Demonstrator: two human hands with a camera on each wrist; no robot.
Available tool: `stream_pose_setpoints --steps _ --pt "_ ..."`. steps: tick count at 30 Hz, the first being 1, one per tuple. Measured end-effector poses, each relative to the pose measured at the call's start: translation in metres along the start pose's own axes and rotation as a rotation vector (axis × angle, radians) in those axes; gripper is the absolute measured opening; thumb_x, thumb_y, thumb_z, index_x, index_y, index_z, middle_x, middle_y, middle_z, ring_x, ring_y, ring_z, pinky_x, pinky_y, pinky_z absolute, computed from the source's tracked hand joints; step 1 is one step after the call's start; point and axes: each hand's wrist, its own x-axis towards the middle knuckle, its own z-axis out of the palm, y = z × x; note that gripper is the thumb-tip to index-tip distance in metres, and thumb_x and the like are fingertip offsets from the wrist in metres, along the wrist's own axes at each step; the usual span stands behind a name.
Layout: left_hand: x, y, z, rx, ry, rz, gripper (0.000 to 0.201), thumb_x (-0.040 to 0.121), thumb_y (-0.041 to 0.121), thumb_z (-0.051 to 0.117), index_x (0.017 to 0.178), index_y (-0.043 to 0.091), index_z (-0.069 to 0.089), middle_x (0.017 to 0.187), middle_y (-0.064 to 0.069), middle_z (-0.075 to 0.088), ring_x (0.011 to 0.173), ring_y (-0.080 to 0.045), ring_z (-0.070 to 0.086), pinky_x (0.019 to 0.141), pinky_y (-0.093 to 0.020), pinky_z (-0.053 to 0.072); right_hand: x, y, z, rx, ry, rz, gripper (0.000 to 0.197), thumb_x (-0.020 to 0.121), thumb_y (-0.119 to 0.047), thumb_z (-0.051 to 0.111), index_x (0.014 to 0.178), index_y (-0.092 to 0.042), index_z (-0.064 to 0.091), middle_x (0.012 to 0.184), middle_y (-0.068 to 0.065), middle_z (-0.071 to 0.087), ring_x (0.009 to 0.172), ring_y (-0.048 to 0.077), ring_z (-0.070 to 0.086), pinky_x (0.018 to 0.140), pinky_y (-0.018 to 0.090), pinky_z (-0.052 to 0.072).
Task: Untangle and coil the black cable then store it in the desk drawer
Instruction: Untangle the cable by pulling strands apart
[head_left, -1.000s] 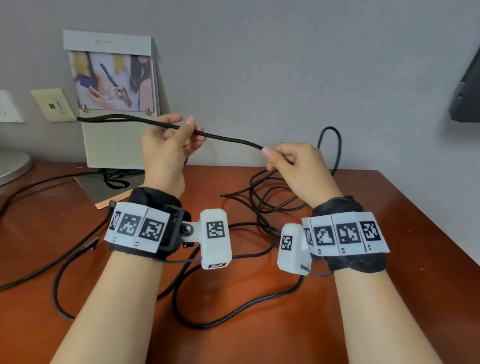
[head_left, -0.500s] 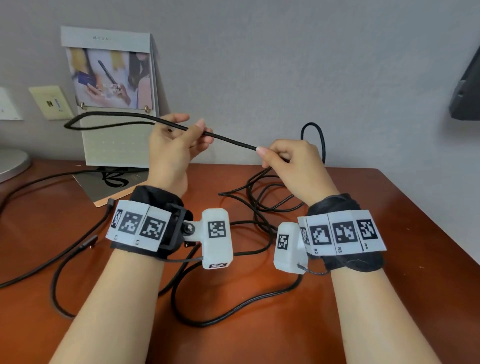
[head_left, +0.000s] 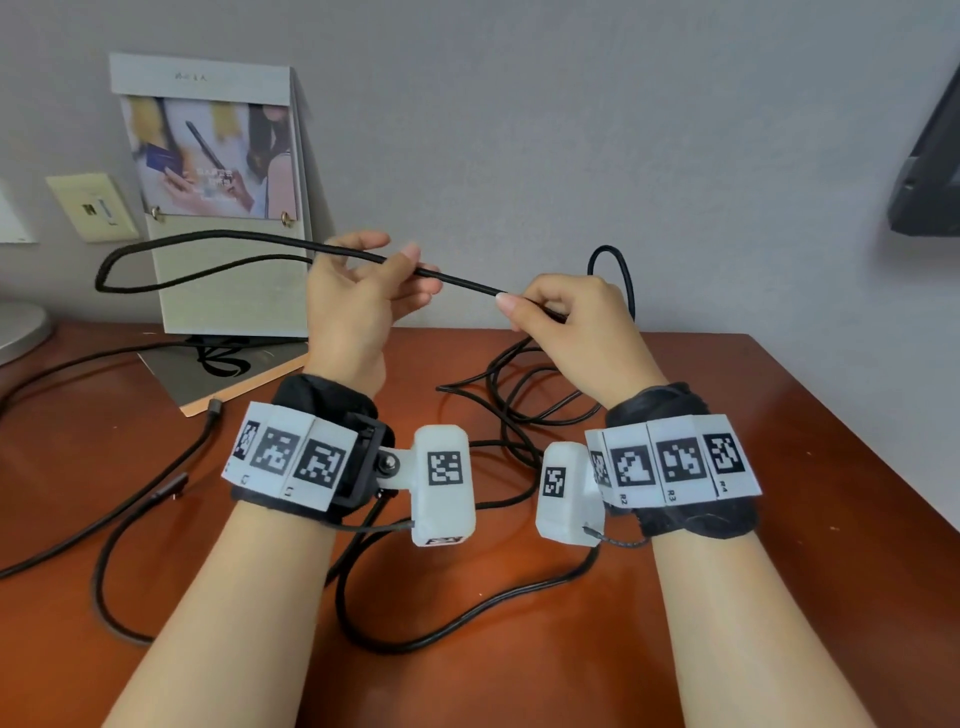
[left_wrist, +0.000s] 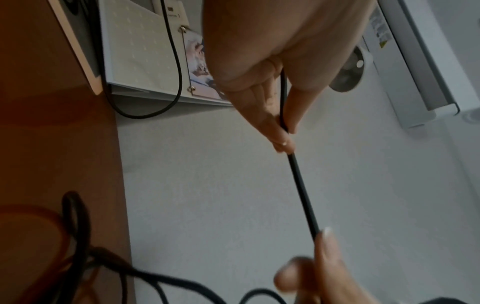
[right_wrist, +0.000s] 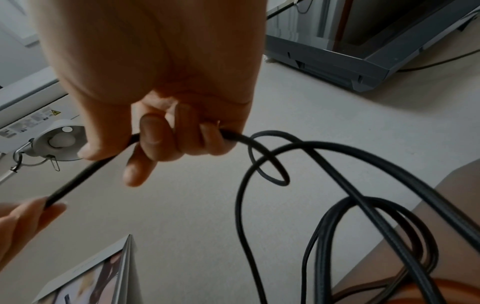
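Note:
A long black cable (head_left: 462, 280) stretches taut between both raised hands above the brown desk (head_left: 779, 493). My left hand (head_left: 358, 296) pinches it between thumb and fingers (left_wrist: 281, 131); beyond that hand the cable doubles back in a narrow loop (head_left: 111, 270) toward the left. My right hand (head_left: 571, 322) grips the cable (right_wrist: 85, 170) in curled fingers (right_wrist: 153, 142). Behind the right hand the rest hangs in tangled loops (right_wrist: 363, 205) down to the desk (head_left: 519, 400). More cable trails across the desk under my wrists (head_left: 467, 618). No drawer is in view.
A standing calendar (head_left: 223, 208) leans against the wall at the back left, with a flat card (head_left: 228, 369) at its foot. Other black leads (head_left: 104, 519) run over the left of the desk. A dark monitor edge (head_left: 930, 171) juts in at the upper right. A grey lamp base (head_left: 15, 327) sits far left.
The folded loop beyond my left hand has widened and stretched further left. Both hands have drawn a little closer together, and the loop behind my right hand has shifted left.

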Motion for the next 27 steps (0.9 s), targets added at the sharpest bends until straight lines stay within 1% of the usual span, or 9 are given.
stream_pose_setpoints --steps 3,5,8,10,12,17,20,24,27 --pt "0.005 0.003 -0.006 -0.025 0.043 0.015 0.024 0.090 0.004 0.060 0.106 0.006 0.042 0.057 0.000 0.068 0.055 -0.012 0.066 0.057 -0.018 0.051 0.000 -0.002 -0.001 0.004 -0.005 0.002 0.039 0.089 -0.040 0.057 0.070 -0.008 0.066 0.072 0.008 0.068 0.073 0.023 0.063 0.077 0.042 0.051" --pt "0.002 0.002 -0.003 -0.026 0.008 0.000 0.023 0.090 0.007 0.061 0.105 0.008 0.043 0.059 0.000 0.067 0.057 -0.013 0.066 0.059 -0.019 0.052 -0.001 -0.003 -0.002 0.006 -0.001 -0.006 0.040 0.090 -0.039 0.056 0.069 -0.007 0.066 0.069 0.004 0.067 0.071 0.022 0.062 0.076 0.041 0.050" --pt "-0.006 -0.002 0.007 0.015 -0.076 -0.031 0.026 0.088 0.010 0.064 0.107 0.009 0.046 0.068 -0.005 0.065 0.059 -0.016 0.067 0.062 -0.022 0.053 -0.001 -0.004 -0.001 -0.001 -0.032 -0.007 0.038 0.090 -0.039 0.056 0.068 -0.011 0.066 0.069 0.006 0.067 0.068 0.023 0.062 0.074 0.041 0.051" --pt "-0.007 -0.003 0.009 0.041 -0.088 -0.027 0.026 0.087 0.010 0.065 0.107 0.008 0.048 0.065 -0.003 0.065 0.058 -0.016 0.068 0.060 -0.022 0.053 -0.001 -0.005 0.001 -0.016 -0.054 -0.007 0.038 0.090 -0.040 0.056 0.067 -0.012 0.067 0.067 0.007 0.067 0.066 0.023 0.061 0.072 0.041 0.050" --pt "-0.005 -0.003 0.007 0.055 -0.064 -0.003 0.025 0.088 0.009 0.064 0.106 0.007 0.048 0.061 -0.002 0.065 0.056 -0.016 0.067 0.059 -0.021 0.053 -0.001 -0.006 0.001 -0.012 -0.057 -0.008 0.039 0.091 -0.040 0.055 0.069 -0.011 0.068 0.068 0.006 0.067 0.067 0.024 0.061 0.072 0.040 0.050" --pt "0.003 0.001 -0.005 0.025 0.012 0.037 0.018 0.090 0.008 0.061 0.101 0.008 0.046 0.054 0.003 0.064 0.055 -0.013 0.066 0.057 -0.020 0.052 -0.001 -0.006 0.001 -0.052 -0.047 -0.009 0.040 0.093 -0.038 0.052 0.072 -0.008 0.068 0.067 -0.009 0.062 0.069 0.016 0.062 0.075 0.034 0.049" --pt "0.000 0.001 -0.001 0.011 -0.021 0.030 0.019 0.089 0.009 0.062 0.100 0.011 0.047 0.056 0.003 0.066 0.058 -0.014 0.066 0.061 -0.021 0.053 0.000 -0.003 0.001 -0.067 -0.018 -0.014 0.042 0.094 -0.037 0.051 0.069 -0.007 0.065 0.063 -0.007 0.061 0.068 0.019 0.061 0.074 0.038 0.050" --pt "-0.008 -0.006 0.010 0.033 -0.088 0.022 0.026 0.084 0.003 0.066 0.099 0.014 0.048 0.056 0.001 0.065 0.062 -0.016 0.067 0.064 -0.024 0.053 0.001 0.001 0.000 -0.071 0.057 -0.027 0.045 0.093 -0.039 0.052 0.066 -0.004 0.062 0.062 0.014 0.062 0.062 0.030 0.057 0.067 0.045 0.050" --pt "-0.013 -0.011 0.017 0.058 -0.144 0.017 0.025 0.083 0.000 0.067 0.096 0.015 0.050 0.061 -0.001 0.067 0.064 -0.016 0.067 0.065 -0.025 0.054 0.000 -0.002 0.000 -0.075 0.049 -0.027 0.045 0.093 -0.039 0.052 0.067 -0.004 0.064 0.059 0.012 0.060 0.058 0.028 0.054 0.064 0.043 0.050"
